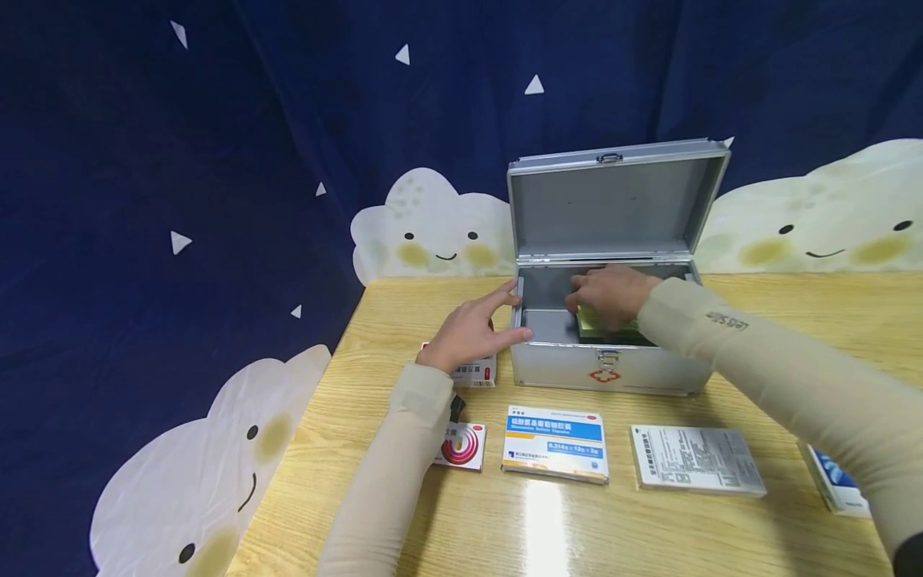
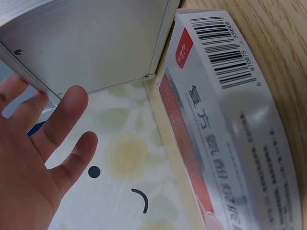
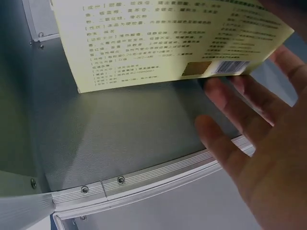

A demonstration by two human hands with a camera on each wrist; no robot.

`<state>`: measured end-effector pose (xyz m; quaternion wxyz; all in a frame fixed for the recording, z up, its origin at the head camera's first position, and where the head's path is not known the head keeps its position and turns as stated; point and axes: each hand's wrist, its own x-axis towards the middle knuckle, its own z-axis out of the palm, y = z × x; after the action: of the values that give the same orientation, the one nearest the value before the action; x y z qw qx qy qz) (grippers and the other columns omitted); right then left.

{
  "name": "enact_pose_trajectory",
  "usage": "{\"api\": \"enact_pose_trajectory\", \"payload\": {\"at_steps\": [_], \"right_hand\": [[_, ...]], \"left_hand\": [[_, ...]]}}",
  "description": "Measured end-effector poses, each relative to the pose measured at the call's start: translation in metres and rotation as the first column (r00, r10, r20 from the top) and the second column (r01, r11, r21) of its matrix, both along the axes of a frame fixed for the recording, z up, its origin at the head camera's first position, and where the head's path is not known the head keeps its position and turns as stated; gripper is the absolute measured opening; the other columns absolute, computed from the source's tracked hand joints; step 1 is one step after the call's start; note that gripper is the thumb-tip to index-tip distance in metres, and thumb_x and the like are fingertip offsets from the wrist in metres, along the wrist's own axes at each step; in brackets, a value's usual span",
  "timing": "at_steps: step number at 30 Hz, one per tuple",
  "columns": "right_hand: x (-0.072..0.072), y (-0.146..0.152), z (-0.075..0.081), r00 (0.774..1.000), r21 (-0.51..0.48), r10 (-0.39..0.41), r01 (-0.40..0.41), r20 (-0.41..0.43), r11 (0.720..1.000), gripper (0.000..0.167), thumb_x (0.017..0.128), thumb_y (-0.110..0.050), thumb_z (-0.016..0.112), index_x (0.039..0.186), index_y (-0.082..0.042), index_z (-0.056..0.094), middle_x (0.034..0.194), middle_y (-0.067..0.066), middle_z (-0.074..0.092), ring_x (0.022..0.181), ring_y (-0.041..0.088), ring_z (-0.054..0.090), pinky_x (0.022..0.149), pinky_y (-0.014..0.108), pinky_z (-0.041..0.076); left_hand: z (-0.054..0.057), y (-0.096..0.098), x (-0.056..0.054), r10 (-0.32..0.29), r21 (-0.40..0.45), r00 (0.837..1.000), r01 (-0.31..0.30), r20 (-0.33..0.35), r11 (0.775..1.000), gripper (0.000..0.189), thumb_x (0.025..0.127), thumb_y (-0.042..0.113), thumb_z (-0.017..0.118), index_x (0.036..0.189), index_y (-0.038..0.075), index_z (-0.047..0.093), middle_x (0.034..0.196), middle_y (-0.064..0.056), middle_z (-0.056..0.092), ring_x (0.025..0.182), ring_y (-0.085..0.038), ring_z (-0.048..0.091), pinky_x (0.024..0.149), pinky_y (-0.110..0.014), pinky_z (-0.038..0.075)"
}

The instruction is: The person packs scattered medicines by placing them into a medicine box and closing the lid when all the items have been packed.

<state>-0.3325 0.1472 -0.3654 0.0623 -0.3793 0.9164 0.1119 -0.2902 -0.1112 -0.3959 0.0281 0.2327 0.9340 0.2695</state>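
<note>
A silver first-aid case with a red cross stands at the back of the table, its lid raised. My right hand reaches inside and holds a pale yellow medicine box between thumb and fingers. Printed text and a barcode cover the box side in the right wrist view. At the case's left end, my left hand touches the rim with fingers and thumb spread. Below that hand, a white and red medicine box lies beside the case, partly hidden by the wrist in the head view.
In front of the case lie a box with red rings, a blue and white capsule box and a white box with black print. Under my right forearm shows another blue and white box. A dark blue curtain hangs behind.
</note>
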Motion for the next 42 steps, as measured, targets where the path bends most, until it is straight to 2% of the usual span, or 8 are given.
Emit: {"api": "enact_pose_trajectory", "payload": {"at_steps": [8,14,22,28,35,42], "right_hand": [[-0.007,0.008,0.000,1.000,-0.011,0.015,-0.015,-0.002,1.000,0.059,0.060,-0.018,0.094,0.113,-0.025,0.072,0.108,0.005,0.062,0.095,0.025,0.063,0.085,0.048,0.057],[-0.003,0.008,0.000,0.999,0.018,0.046,-0.046,-0.009,0.999,0.058,0.058,-0.016,0.095,0.110,-0.023,0.072,0.104,0.003,0.060,0.092,0.023,0.062,0.081,0.045,0.057],[0.005,0.006,-0.003,0.988,0.102,0.103,-0.092,-0.112,0.991,0.045,0.061,-0.009,0.090,0.102,-0.023,0.075,0.098,0.003,0.059,0.088,0.024,0.060,0.072,0.042,0.057],[0.010,0.003,-0.010,0.977,0.168,0.154,-0.128,-0.148,0.977,0.041,0.065,-0.012,0.089,0.102,-0.023,0.077,0.106,0.007,0.057,0.094,0.026,0.060,0.079,0.043,0.059],[0.005,0.010,-0.006,0.993,0.116,0.060,-0.048,-0.101,0.992,0.037,0.066,-0.009,0.085,0.099,-0.024,0.077,0.090,0.007,0.061,0.080,0.024,0.062,0.070,0.043,0.057],[0.000,0.014,-0.004,0.995,0.109,0.058,-0.050,-0.079,0.993,0.034,0.067,-0.009,0.081,0.097,-0.023,0.076,0.087,0.006,0.064,0.078,0.024,0.063,0.067,0.043,0.057]], "left_hand": [[0.003,0.004,-0.002,0.004,0.007,1.000,-0.004,-0.005,1.000,0.083,0.088,0.065,0.059,0.157,0.035,0.025,0.143,0.014,0.057,0.065,-0.010,0.058,0.065,-0.027,0.047],[0.000,0.002,0.000,-0.005,0.032,1.000,0.004,0.015,0.999,0.085,0.087,0.065,0.059,0.158,0.035,0.023,0.144,0.014,0.056,0.060,-0.013,0.056,0.063,-0.029,0.047],[-0.005,0.000,0.005,0.013,0.041,1.000,-0.014,0.005,0.999,0.084,0.087,0.065,0.060,0.157,0.036,0.024,0.144,0.015,0.057,0.061,-0.013,0.055,0.062,-0.028,0.046],[-0.013,-0.003,0.013,0.028,0.037,0.999,-0.029,0.041,0.999,0.085,0.087,0.063,0.061,0.158,0.035,0.023,0.144,0.013,0.057,0.062,-0.012,0.056,0.060,-0.028,0.046],[-0.011,-0.001,0.007,0.012,0.055,1.000,-0.010,-0.023,0.998,0.083,0.088,0.062,0.060,0.158,0.034,0.025,0.141,0.014,0.059,0.056,-0.012,0.053,0.056,-0.028,0.044],[-0.007,0.001,0.002,0.006,0.046,1.000,-0.006,-0.009,0.999,0.082,0.088,0.063,0.059,0.157,0.035,0.024,0.142,0.014,0.058,0.058,-0.011,0.054,0.057,-0.028,0.045]]}}
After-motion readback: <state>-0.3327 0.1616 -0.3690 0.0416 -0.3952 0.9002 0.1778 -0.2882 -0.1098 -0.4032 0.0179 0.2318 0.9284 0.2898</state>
